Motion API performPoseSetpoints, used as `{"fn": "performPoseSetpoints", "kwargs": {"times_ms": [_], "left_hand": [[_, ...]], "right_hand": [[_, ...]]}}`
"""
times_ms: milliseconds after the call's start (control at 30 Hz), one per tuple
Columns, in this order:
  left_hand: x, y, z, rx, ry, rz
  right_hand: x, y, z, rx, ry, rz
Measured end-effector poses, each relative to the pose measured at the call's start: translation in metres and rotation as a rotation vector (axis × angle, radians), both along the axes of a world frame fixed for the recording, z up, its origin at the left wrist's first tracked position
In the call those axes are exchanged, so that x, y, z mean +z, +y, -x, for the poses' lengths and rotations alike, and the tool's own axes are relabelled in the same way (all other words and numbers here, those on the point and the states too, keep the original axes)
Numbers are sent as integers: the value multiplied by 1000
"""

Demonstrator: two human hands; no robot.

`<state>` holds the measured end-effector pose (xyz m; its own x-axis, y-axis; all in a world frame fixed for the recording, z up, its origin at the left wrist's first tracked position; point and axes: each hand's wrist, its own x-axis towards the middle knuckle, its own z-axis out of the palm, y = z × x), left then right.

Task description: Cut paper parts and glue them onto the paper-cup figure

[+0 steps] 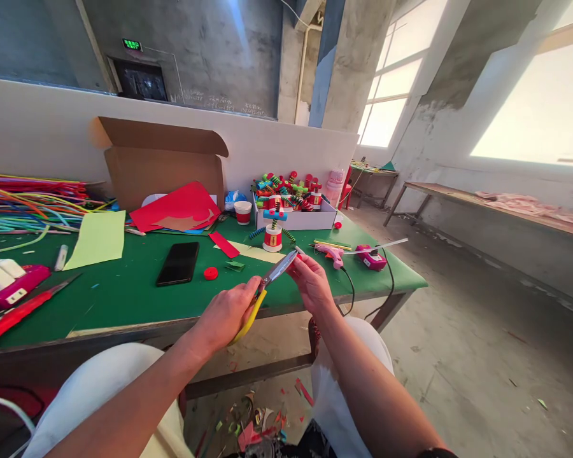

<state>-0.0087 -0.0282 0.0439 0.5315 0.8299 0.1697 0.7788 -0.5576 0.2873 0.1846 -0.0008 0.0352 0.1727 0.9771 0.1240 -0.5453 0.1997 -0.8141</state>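
My left hand (229,312) is closed round the yellow handles of a pair of scissors (267,283), whose silver blades point up and right. My right hand (310,280) pinches something small at the blade tips; I cannot make out what it is. Both hands hover over the near edge of the green table (124,292). Behind them stands a small craft figure (273,232) with a blue top, coiled pipe-cleaner arms and a red and white cup body.
A black phone (178,263), a red bottle cap (211,273), red paper sheets (176,207), a pink glue gun (334,254), a white box of finished figures (291,203) and an open cardboard box (165,159) lie on the table. Pipe cleaners (23,203) pile at left. Scraps litter the floor.
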Motion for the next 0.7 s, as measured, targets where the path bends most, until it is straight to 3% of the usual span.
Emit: {"fn": "performPoseSetpoints", "kwargs": {"times_ms": [700], "left_hand": [[5,-3,2,-11,56,13]], "right_hand": [[1,-2,-6,-1,-101,12]]}}
